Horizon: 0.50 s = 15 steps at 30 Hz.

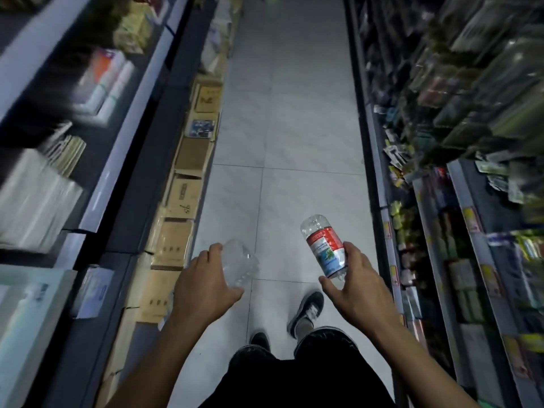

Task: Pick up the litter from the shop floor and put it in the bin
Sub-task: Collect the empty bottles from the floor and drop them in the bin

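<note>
My left hand (206, 282) gripped a clear plastic cup (240, 265); my right hand (353, 287), beside it, gripped a labelled plastic bottle (323, 245). Both judged light, crushable; hold mid-body.

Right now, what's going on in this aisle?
A person is walking down a shop aisle carrying litter in both hands. The left hand grips a clear, unlabelled plastic bottle; the right hand holds a clear plastic bottle with a red and blue label. No bin is in view, and the tiled floor ahead shows no other litter.
</note>
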Tool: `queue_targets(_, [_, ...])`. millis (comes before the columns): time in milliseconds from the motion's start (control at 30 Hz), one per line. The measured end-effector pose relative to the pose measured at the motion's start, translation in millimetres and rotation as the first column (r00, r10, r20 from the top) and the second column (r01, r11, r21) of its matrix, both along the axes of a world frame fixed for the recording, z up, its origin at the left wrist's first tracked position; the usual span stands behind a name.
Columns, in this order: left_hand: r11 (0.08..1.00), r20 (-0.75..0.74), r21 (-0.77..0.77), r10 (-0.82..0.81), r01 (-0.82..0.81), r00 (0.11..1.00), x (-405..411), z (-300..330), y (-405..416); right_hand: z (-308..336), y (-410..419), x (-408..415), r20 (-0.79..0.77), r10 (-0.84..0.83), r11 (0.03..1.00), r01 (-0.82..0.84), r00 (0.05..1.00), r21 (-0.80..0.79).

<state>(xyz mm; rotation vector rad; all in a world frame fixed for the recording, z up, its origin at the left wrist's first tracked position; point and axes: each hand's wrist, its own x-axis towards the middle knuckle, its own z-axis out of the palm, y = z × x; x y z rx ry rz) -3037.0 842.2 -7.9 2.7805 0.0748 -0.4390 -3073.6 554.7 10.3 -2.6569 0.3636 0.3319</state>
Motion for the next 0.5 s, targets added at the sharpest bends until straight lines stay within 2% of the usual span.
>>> queue_targets(500, [0.972,-0.013,0.067,0.225,-0.223,0.974,130,2,-72,-7,-87,217,0.073,0.227,0.971,-0.231,0.971,0.057])
